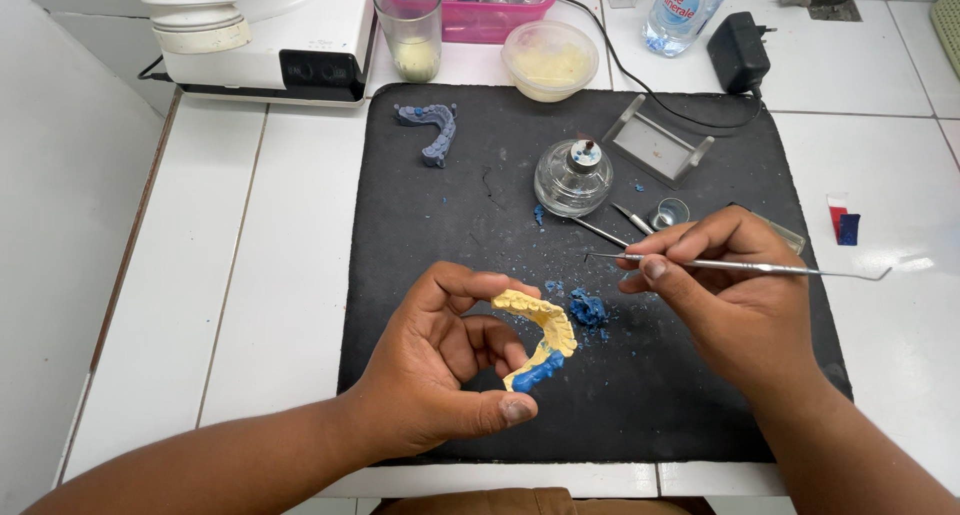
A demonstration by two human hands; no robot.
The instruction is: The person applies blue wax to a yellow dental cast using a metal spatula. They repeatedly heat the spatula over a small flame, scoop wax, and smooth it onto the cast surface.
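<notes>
Head view looks down on a white tiled worktop (280,235) with a black mat (450,225) spread across its middle. The left hand (440,365), at about 6 o'clock on the mat, is curled partly closed around a yellow dental cast (540,320), an arch-shaped model with a patch of blue wax at its lower end; thumb and fingers pinch it from below and behind, and it is lifted just off the mat. The right hand (725,295), at 4 o'clock, is closed in a pen-like grip on a thin metal carving tool (760,266), which lies nearly level, its left tip pointing toward 9 o'clock, near the cast but apart from it. Between the two hands, a lump of blue wax (588,308) and scattered crumbs sit on the mat. At 12 o'clock stands a glass spirit lamp (573,178), with a small metal stand (658,142) just to its right. A grey-blue dental model (432,130) lies at 11 o'clock. Beyond the mat stand a cup (409,27) and a lidded tub (549,60).
</notes>
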